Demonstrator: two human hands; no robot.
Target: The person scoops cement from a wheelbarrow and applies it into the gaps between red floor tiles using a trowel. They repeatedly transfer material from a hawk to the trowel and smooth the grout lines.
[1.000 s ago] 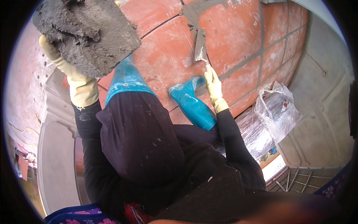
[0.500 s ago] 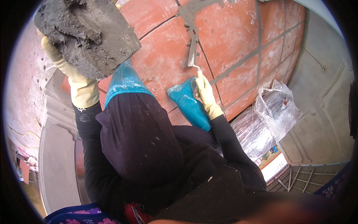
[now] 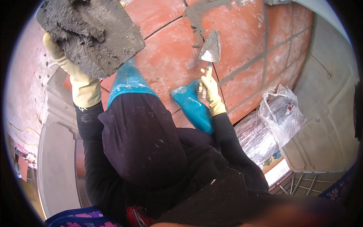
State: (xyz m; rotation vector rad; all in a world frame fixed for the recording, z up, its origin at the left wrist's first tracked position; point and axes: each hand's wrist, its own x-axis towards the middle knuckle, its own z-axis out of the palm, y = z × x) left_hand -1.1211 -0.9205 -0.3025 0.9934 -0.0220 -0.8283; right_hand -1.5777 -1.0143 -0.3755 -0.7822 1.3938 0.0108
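Note:
My left hand [image 3: 72, 75], in a cream rubber glove, grips the edge of a flat board loaded with wet grey mortar [image 3: 90, 38] at the upper left. Most of the board and the fingers beneath it are hidden. A pointing trowel [image 3: 210, 47] is in my right hand [image 3: 210, 89], also gloved, with the fingers closed round its handle. Its blade points away from me, smeared with mortar and flat side showing. Beneath it lie red square tiles [image 3: 242, 34] with dark open joints and grey filled ones.
Teal rubber boots [image 3: 193, 108] are on my feet, on the tiles. A clear plastic-wrapped bundle [image 3: 281, 113] lies to the right, beside a curved grey wall [image 3: 321, 102]. At left stands a grey moulded ledge [image 3: 58, 159]. Grey mortar [image 3: 196, 15] is smeared over a joint ahead.
The trowel has turned in my right hand, so its blade now shows broad instead of nearly edge-on. The blade has shifted slightly right. My left hand and the mortar have hardly moved.

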